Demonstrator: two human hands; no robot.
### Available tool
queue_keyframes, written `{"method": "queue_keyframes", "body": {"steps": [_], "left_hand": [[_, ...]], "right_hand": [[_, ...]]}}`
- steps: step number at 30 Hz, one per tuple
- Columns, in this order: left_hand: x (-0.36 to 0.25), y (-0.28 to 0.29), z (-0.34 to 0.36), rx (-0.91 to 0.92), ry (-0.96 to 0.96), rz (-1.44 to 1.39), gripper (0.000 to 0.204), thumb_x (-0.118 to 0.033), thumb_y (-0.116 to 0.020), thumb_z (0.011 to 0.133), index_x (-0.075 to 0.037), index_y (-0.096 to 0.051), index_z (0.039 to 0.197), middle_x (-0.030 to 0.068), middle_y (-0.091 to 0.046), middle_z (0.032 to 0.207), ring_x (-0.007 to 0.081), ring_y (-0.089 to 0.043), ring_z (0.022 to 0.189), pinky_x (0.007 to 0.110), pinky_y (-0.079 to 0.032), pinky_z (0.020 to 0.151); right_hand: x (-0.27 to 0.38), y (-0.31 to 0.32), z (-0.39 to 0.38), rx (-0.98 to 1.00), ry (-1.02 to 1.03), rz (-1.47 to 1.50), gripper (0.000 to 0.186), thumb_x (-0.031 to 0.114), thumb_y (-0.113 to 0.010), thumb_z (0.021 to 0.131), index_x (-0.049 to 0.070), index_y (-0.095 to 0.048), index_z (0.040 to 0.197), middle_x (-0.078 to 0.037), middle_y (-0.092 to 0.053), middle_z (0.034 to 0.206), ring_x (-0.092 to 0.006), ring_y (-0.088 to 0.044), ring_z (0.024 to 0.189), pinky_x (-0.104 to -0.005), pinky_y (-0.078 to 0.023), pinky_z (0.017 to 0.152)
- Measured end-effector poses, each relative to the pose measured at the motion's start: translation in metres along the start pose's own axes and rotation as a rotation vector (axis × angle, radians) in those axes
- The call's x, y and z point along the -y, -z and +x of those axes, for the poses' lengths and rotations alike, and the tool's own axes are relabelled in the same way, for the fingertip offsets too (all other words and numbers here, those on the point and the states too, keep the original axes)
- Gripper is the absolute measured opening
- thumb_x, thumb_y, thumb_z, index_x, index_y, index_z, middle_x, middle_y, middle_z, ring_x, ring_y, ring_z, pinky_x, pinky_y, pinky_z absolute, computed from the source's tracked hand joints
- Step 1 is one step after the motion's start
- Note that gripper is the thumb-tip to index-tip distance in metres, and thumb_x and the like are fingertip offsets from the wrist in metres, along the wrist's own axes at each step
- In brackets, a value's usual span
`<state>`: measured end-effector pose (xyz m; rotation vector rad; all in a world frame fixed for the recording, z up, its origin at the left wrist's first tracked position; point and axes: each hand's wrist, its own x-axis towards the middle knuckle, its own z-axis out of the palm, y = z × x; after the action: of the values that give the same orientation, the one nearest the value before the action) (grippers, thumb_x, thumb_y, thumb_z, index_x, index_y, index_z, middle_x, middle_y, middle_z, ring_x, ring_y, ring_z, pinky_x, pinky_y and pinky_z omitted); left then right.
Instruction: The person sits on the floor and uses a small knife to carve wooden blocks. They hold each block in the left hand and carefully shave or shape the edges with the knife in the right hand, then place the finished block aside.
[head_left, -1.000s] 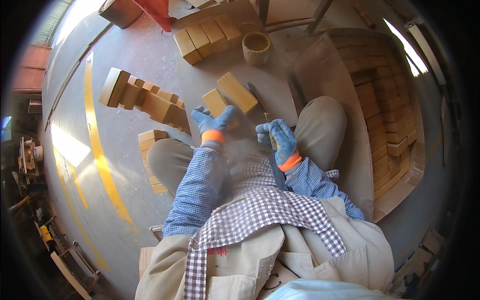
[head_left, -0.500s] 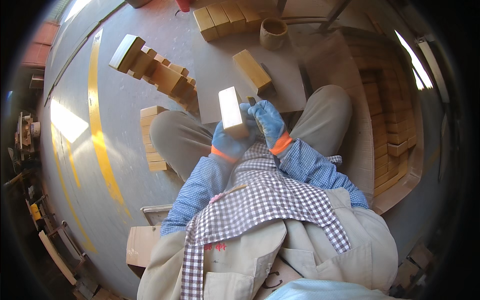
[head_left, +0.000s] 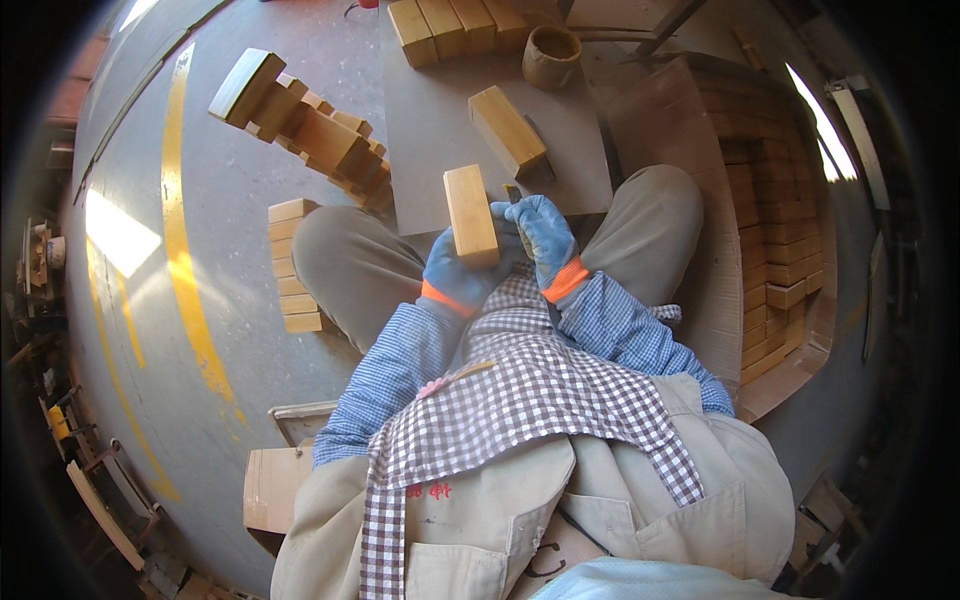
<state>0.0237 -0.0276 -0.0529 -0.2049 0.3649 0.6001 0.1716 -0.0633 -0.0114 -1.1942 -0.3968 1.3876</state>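
Observation:
A smooth, light-brown wooden block (head_left: 471, 215) stands tilted in front of me, held from its left and underside by my left hand (head_left: 447, 268). Both hands wear blue gloves with orange cuffs. Close to the block's right side is my right hand (head_left: 541, 238), its fingers closed on a short dark tool with a yellowish tip (head_left: 513, 192); the tool's kind is not clear. Beyond the hands, another wooden block (head_left: 508, 132) lies on a grey board (head_left: 420, 160), with a thin dark object along its right side.
A brown round pot (head_left: 551, 58) and a row of wooden blocks (head_left: 462, 30) stand at the board's far end. Uneven block stacks (head_left: 320, 138) rise to the left; more blocks (head_left: 292, 268) sit beside my left knee. On the right is a large open carton (head_left: 690, 240) filled with stacked blocks.
The block in my left hand has turned slightly, so its bright glare is gone and its wood grain shows. My right hand stays close beside it with the tool.

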Motion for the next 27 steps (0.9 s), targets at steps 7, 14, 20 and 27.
{"method": "queue_keyframes", "body": {"steps": [7,14,20,27], "left_hand": [[0.002,-0.006,-0.001,0.038,-0.004,0.007,0.051,-0.042,-0.046,0.098,-0.005,-0.050,0.134,0.0150,-0.057,0.126,0.0311,-0.055,0.116,0.052,-0.039,0.106],[0.006,0.008,0.000,-0.048,-0.040,0.095,0.059,-0.055,-0.056,0.092,-0.008,-0.052,0.128,0.0106,-0.059,0.119,0.0251,-0.055,0.111,0.040,-0.045,0.100],[0.012,0.066,0.022,-0.230,-0.367,1.047,0.040,-0.041,-0.053,0.097,-0.011,-0.052,0.124,0.0041,-0.060,0.112,0.0194,-0.057,0.103,0.033,-0.045,0.093],[0.012,0.051,0.002,-0.141,-0.132,0.321,0.045,-0.004,-0.064,0.088,-0.010,-0.043,0.127,0.0067,-0.056,0.115,0.0235,-0.057,0.104,0.037,-0.051,0.083]], "right_hand": [[-0.004,0.003,0.003,0.005,0.020,-0.040,0.012,0.021,-0.059,0.096,0.008,-0.060,0.094,-0.004,-0.067,0.099,-0.0121,-0.064,0.093,-0.0268,-0.052,0.084],[0.001,0.005,0.011,-0.049,-0.028,-0.197,0.014,0.021,-0.059,0.095,0.007,-0.059,0.093,-0.004,-0.067,0.096,-0.0102,-0.063,0.080,-0.0263,-0.054,0.069],[0.004,0.004,0.028,-0.032,0.153,-0.451,0.013,0.017,-0.056,0.098,0.007,-0.061,0.104,0.001,-0.063,0.091,-0.0033,-0.054,0.065,-0.0182,-0.048,0.057],[0.006,-0.003,0.040,0.009,0.609,-0.973,0.024,0.017,-0.060,0.090,0.010,-0.068,0.112,-0.011,-0.067,0.099,-0.0292,-0.064,0.095,-0.0358,-0.052,0.084]]}}
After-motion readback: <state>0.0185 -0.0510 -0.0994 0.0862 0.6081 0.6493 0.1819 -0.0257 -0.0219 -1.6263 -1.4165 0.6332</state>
